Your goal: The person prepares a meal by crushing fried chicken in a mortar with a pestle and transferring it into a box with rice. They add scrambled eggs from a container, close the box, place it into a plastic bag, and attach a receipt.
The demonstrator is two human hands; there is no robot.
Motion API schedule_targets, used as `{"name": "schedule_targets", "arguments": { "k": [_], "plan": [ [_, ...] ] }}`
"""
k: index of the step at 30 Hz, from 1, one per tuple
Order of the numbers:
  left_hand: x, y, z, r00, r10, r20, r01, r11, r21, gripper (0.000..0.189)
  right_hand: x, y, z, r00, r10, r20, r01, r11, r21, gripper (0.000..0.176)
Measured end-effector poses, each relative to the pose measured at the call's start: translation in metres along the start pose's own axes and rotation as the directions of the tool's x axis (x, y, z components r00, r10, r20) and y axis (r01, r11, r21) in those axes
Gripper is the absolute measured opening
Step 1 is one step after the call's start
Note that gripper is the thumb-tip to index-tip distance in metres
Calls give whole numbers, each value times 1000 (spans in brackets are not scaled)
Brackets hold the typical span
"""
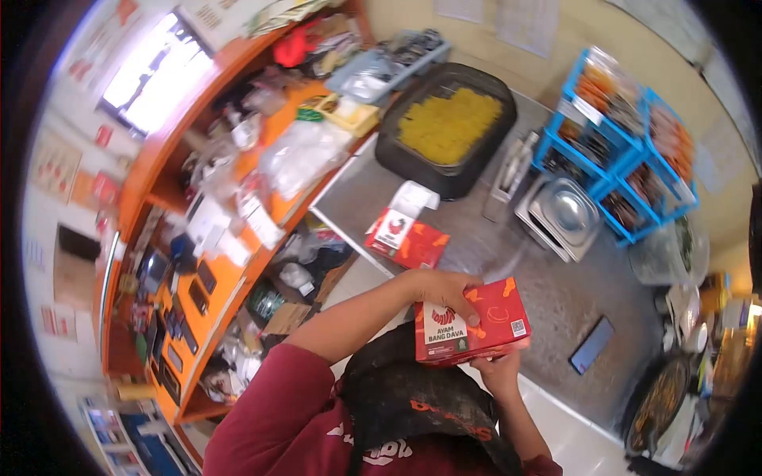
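Note:
A red food box (pixel 497 317) with a white panel, printed "AYAM BANG DAVA", is held in front of my body at the near edge of the steel table (pixel 556 317). My left hand (pixel 448 292) is closed over the box's top side, thumb lying across the printed face. From below, my right hand (pixel 498 371) grips the lower right edge, its fingers partly hidden. Just beyond my left hand, a second red box (pixel 421 246) rests on the table with its white-lined flap (pixel 413 197) raised.
A black tub (pixel 389 163) of yellow rice stands at the back. Blue baskets (pixel 599 163) of packets, steel containers (pixel 548 222) and a phone (pixel 592 346) are on the table. A dark pan (pixel 657 404) sits at the right. Cluttered orange shelves (pixel 266 274) line the left.

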State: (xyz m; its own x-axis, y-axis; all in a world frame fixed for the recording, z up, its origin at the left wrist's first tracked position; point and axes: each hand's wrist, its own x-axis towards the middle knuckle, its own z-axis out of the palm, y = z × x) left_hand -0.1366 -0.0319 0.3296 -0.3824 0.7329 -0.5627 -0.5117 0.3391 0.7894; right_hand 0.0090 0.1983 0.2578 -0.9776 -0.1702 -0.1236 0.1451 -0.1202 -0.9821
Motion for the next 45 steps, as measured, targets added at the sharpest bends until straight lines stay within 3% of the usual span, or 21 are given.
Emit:
{"name": "schedule_targets", "arguments": {
  "k": [2,4,6,8,10,11,14,15,18,20,22,24,26,28,30,33,36,37,40,43,45],
  "plan": [
    [-19,-8,-12,997,-75,-21,75,997,8,73,14,8,17,977,-206,51,200,974,105,84],
    [-42,-2,-31,983,-116,-144,136,980,142,73,38,8,28,976,-167,138,162,986,48,86],
    [-65,-1,-64,955,25,-294,82,935,344,78,71,24,33,977,88,194,-76,995,-68,81],
    [-71,-7,-114,961,104,-257,20,898,439,85,80,28,46,993,29,115,-25,999,-31,74],
    [-81,11,-135,959,41,-280,131,814,566,84,94,24,67,998,-62,-9,62,998,-2,73],
    [-79,9,-147,967,70,-245,100,782,615,85,104,7,75,999,-33,4,33,978,-205,69],
    [-41,-23,-192,995,75,-60,-10,706,708,84,146,-10,124,853,-506,-131,239,599,-764,64],
    [-59,-15,-194,988,141,-57,-68,746,663,81,157,-36,151,793,-598,-116,287,535,-795,51],
    [-67,-19,-209,958,276,-77,-83,524,847,83,189,-88,227,777,-627,66,337,325,-883,39],
    [-92,-14,-216,943,324,-70,-90,454,886,85,222,-114,300,735,-661,150,500,379,-779,21],
    [-147,-39,-233,784,570,-247,-275,675,685,66,262,-128,356,760,-548,351,622,454,-638,17],
    [-142,-110,-251,423,758,-497,-511,652,560,55,317,-113,419,794,-317,519,606,486,-630,16],
    [-186,-163,-270,214,874,-436,-152,471,869,45,370,-73,472,817,-7,576,510,475,-717,19],
    [-257,-200,-284,317,726,-610,-7,645,764,45,407,-41,531,791,-220,571,604,431,-670,18],
    [-312,-230,-293,334,623,-708,-69,765,640,41,441,-25,586,534,-495,686,828,140,-543,22],
    [-350,-274,-283,560,347,-752,-38,918,395,36,479,21,633,384,-261,886,839,-302,-453,23],
    [-359,-294,-269,493,316,-810,-166,949,269,34,507,39,659,551,191,813,832,-198,-518,24],
    [-361,-296,-269,467,330,-821,-187,944,273,33,515,33,660,531,145,835,847,-81,-525,23],
    [-368,-286,-285,591,234,-772,-256,962,95,39,495,-65,675,655,42,755,731,217,-647,26],
    [-339,-277,-321,453,247,-857,-779,576,-246,53,478,-139,655,716,-5,698,522,668,-531,28],
    [-328,-262,-366,537,265,-801,-843,200,-499,65,451,-170,631,799,47,599,244,886,-394,26]
  ]
}}
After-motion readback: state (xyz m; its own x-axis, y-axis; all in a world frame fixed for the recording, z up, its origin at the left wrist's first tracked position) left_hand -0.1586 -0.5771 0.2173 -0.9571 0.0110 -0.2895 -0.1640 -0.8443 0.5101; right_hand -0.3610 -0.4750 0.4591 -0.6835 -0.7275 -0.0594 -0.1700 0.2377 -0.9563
